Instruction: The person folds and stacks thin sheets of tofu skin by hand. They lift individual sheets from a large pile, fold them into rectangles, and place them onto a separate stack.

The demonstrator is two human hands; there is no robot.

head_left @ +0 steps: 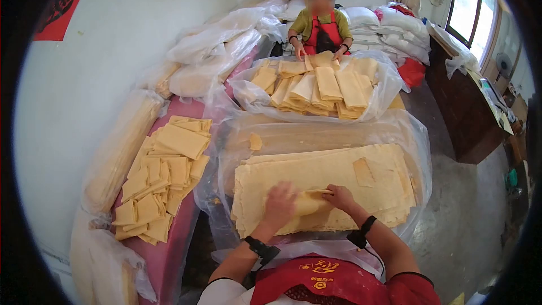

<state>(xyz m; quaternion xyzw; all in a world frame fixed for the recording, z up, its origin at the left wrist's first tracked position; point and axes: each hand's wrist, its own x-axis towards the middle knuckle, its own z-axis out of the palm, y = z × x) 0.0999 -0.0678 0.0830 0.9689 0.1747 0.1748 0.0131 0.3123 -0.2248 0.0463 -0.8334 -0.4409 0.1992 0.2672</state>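
Observation:
A stack of large, thin, yellowish sheets with ragged edges (271,175), looking like dried bean-curd skin, lies in front of me. On its near half is a partly folded yellowish sheet (309,203). My right hand (340,196) pinches the upper right edge of this sheet between thumb and fingers. Over the sheet's left end is my left hand (280,203), smeared by motion, so its grip does not show. A small loose piece (364,172) rests on the stack at the right.
Folded sheets (164,175) are heaped on a pink surface (183,107) at the left. Across from me, a person in a red apron (324,31) handles folded sheets in a plastic-lined pile (327,85). Wrapped bundles (124,147) line the wall; a dark cabinet (463,107) stands right.

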